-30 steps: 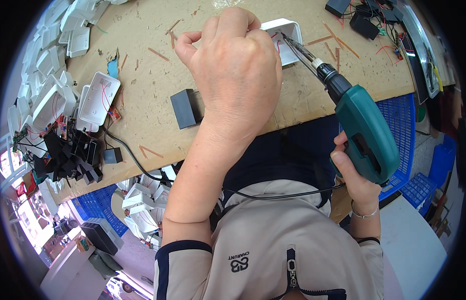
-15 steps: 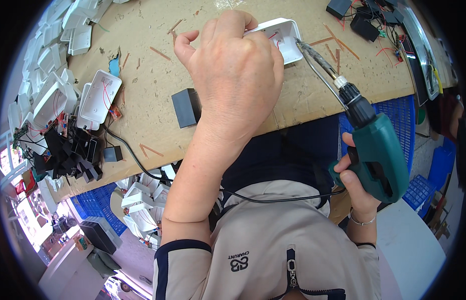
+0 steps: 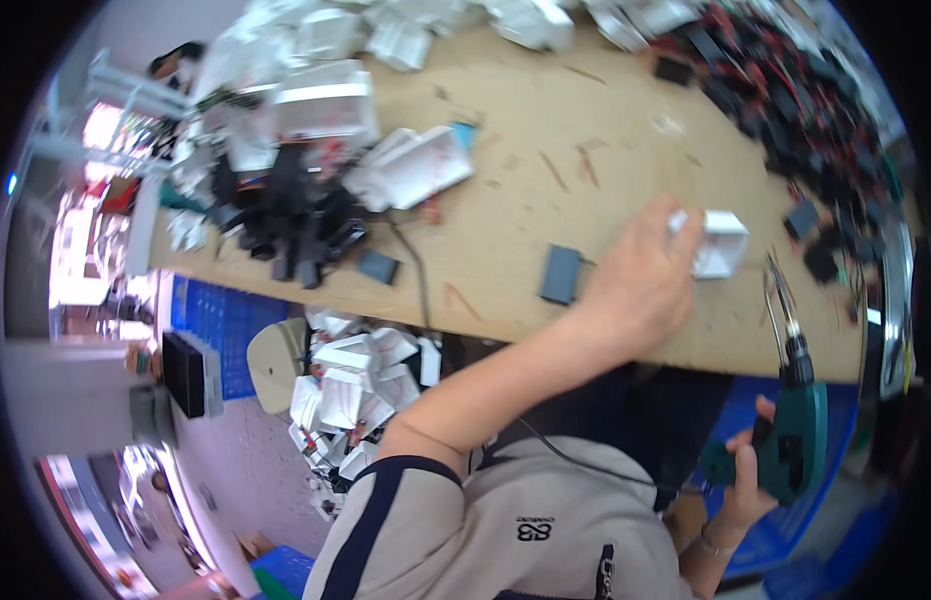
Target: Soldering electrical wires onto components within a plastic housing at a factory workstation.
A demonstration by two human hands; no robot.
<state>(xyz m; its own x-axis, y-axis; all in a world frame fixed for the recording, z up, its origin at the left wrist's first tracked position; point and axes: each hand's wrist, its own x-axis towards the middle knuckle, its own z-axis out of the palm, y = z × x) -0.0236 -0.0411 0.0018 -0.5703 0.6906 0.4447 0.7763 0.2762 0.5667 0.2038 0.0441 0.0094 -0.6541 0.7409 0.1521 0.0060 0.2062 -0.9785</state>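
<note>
My left hand point(image 3: 645, 285) is closed on the left part of a small white plastic case point(image 3: 723, 245), which lies on the table. The fingers cover much of the case, and its inside is blurred. My right hand point(image 3: 747, 485) grips a green pistol-shaped soldering gun point(image 3: 803, 440) in front of the table edge. Its long tip points up and away, a little to the right of the case and apart from it. A dark grey box point(image 3: 559, 274) with a short dark wire sits just left of my left hand.
White cases point(image 3: 415, 170) and a heap of black boxes point(image 3: 285, 215) crowd the left of the table point(image 3: 505, 240). Black parts with red wires point(image 3: 785, 120) pile up at the right. A black cable point(image 3: 417, 270) crosses the table edge. More white cases point(image 3: 350, 385) are heaped below.
The view has swung left, so the table and both hands appear farther right. The soldering gun's tip, formerly at the case's right edge in the picture, now stands a little away from it.
</note>
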